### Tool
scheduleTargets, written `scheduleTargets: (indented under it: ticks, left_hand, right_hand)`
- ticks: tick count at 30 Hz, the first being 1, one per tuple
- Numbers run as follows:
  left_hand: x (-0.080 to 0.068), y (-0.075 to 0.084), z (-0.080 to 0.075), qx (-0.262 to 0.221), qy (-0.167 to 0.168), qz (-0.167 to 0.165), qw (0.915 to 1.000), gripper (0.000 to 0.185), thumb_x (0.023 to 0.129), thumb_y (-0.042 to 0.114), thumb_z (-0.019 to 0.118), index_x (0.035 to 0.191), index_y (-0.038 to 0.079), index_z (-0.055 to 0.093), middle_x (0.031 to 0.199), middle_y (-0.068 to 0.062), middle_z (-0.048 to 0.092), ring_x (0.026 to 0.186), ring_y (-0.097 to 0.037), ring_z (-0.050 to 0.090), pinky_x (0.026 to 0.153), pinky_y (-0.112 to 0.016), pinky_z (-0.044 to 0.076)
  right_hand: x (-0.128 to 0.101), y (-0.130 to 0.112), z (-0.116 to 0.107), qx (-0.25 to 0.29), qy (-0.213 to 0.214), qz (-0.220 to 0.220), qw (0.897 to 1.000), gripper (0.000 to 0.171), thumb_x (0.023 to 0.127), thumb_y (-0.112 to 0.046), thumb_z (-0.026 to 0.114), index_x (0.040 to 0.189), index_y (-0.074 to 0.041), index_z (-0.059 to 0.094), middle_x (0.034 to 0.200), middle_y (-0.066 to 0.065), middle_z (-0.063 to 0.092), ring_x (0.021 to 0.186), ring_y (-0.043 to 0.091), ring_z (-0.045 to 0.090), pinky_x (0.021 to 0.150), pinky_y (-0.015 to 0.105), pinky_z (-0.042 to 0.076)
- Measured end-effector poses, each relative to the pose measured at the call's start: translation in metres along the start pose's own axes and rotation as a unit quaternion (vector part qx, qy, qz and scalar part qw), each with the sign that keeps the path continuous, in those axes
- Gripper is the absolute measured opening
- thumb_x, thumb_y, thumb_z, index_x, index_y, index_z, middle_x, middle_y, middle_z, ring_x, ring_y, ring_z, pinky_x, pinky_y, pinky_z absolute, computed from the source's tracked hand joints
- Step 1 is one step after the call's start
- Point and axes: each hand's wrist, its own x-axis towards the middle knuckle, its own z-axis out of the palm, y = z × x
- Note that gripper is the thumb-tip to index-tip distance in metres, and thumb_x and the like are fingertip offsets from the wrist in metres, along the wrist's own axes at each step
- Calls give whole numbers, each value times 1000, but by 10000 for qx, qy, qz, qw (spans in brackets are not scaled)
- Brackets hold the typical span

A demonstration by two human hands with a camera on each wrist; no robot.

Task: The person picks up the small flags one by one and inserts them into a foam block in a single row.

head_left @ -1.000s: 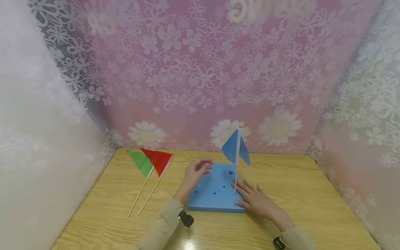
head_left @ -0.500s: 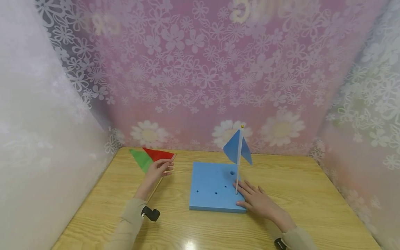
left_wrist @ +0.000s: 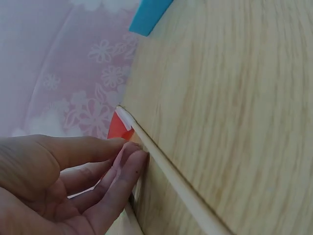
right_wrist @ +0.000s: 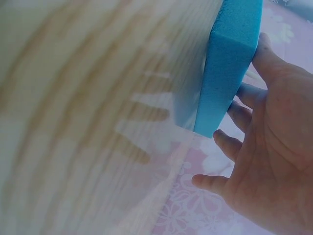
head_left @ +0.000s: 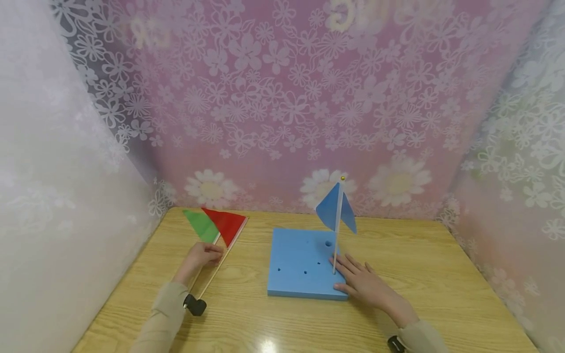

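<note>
A red flag (head_left: 225, 226) on a thin wooden stick lies on the table at the left, overlapping a green flag (head_left: 203, 226). My left hand (head_left: 204, 256) is over the sticks, its fingertips right at the red flag's stick (left_wrist: 178, 188). That stick runs beside the loosely bent fingers. A blue flag (head_left: 326, 208) with a gold bead on top stands upright in a hole of the light blue foam block (head_left: 291, 255). With spread, straight fingers, my right hand (head_left: 364, 284) rests on the block's right edge, next to the flag's stick.
Several small holes and one larger hole (head_left: 328, 243) mark the block's top. The wooden table (head_left: 397, 255) extends to both sides, bounded by a flowered backdrop (head_left: 273, 122) behind and pale panels left and right.
My left hand has moved left from the block to the flag sticks, then down along them toward me. My right hand stays on the block, and the flags have not visibly moved.
</note>
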Motion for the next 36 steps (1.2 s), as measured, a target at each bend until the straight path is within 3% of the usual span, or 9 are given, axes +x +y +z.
scheduleTargets:
  ticks: [8,17,23,27,30,36]
  left_hand:
    - [-1,-2,6,1141,390,17,9927,20,80,1,83,95,-7,72,81,-9,72,69,-14,67,65,-30,60]
    - [1,-4,11,1870,797,134,9790,13,78,4,81,90,1,77,77,-3,73,66,-12,65,61,-28,55]
    - [1,-2,10,1860,836,270,9786,17,80,5,74,96,2,80,82,-4,75,68,-13,65,66,-31,54]
    - [1,1,10,1973,831,585,9751,17,84,7,71,98,4,80,82,-4,75,69,-13,64,66,-30,53]
    - [2,3,12,1922,887,582,9756,15,87,8,72,99,4,79,86,-6,76,74,-15,67,67,-30,53]
    - [5,13,18,1233,930,493,9868,20,92,8,71,109,-2,75,97,-14,76,80,-20,71,68,-31,59]
  right_hand:
    - [0,2,2,4,-28,2,10000,69,103,-47,53,159,-10,35,164,15,29,149,46,26,104,82,24]
    - [-1,2,3,81,17,6,10000,70,103,-48,53,159,-12,33,164,16,30,148,47,25,104,82,24]
    - [-1,2,1,83,-15,53,10000,70,103,-47,53,159,-12,34,164,15,30,149,47,25,105,82,24]
    - [-1,1,1,59,-27,70,10000,70,103,-48,53,159,-12,34,164,15,30,149,47,25,106,81,23]
    - [-1,0,1,40,-31,83,10000,69,103,-48,53,159,-12,34,164,15,30,149,46,25,106,81,23]
    - [-2,1,0,26,-30,91,10000,69,103,-47,53,159,-12,33,164,14,30,149,46,25,107,81,23]
